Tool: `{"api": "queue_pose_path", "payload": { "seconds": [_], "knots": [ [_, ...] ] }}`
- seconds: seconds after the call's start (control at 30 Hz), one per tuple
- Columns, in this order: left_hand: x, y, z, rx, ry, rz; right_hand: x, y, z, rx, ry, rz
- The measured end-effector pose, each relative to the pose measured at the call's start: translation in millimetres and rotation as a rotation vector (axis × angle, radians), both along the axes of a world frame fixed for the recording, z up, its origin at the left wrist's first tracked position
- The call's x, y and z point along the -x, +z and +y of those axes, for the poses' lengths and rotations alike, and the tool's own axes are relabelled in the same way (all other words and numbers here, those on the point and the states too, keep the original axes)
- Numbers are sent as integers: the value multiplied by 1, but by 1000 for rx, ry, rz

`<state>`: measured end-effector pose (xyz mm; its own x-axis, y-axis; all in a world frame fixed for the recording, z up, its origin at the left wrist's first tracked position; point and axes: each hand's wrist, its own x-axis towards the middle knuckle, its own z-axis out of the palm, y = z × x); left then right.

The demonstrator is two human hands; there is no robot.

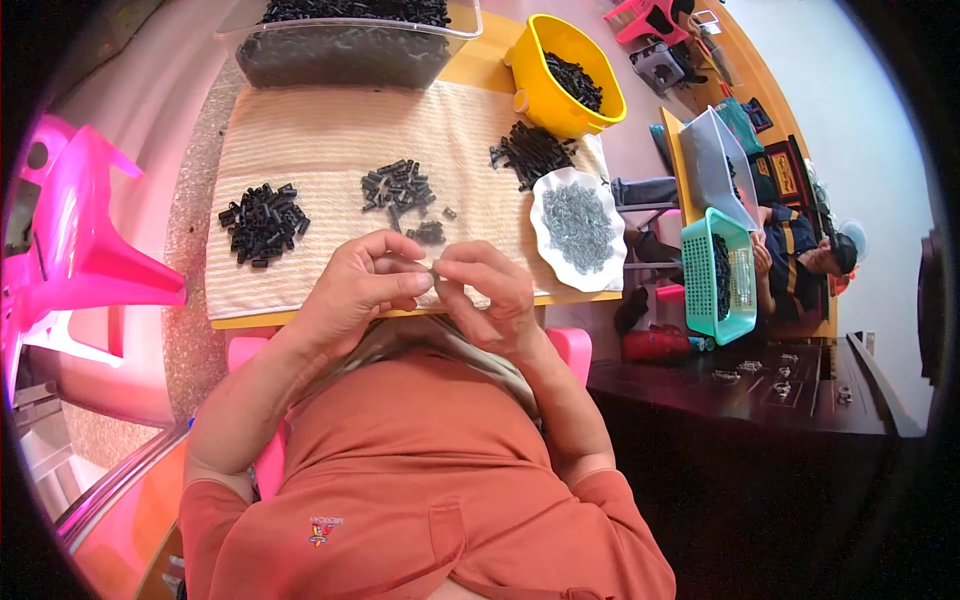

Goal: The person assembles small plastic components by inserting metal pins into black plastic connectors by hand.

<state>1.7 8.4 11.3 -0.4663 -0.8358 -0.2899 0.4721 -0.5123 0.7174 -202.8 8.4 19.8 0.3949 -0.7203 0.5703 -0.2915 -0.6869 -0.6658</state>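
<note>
My left hand (372,278) and my right hand (488,292) meet above the near edge of the table, thumbs and forefingers pinched together. A tiny dark piece seems to sit between the fingertips, too small to name. Just beyond them lies a small cluster of dark grey pieces (428,233), with a loose pile of short black tubes (397,187) behind it. To the left is a denser heap of black tubular parts (264,224). On the right, a white scalloped dish (545,262) holds many small clear or silvery pieces.
A striped cloth (310,130) covers the table. Behind stand a clear bin (340,62) and a yellow tub (530,70), both holding black parts; more thin black pieces (532,155) lie beside the tub. A pink stool (100,235) is at left. Another person (795,262) sits at right near a green basket (703,285).
</note>
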Motion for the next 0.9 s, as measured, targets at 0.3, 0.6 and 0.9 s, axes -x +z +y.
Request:
{"api": "queue_pose_path", "payload": {
  "seconds": [0.3,0.6,0.9],
  "knots": [
    [3,-2,0,48,2,-20,-4,-6,3,54,-47,106],
    [4,-3,2,103,2,-93,27,9,12,166,-218,331],
    [7,-8,3,146,8,-96,99,6,5,169,-667,758]
  ]
}}
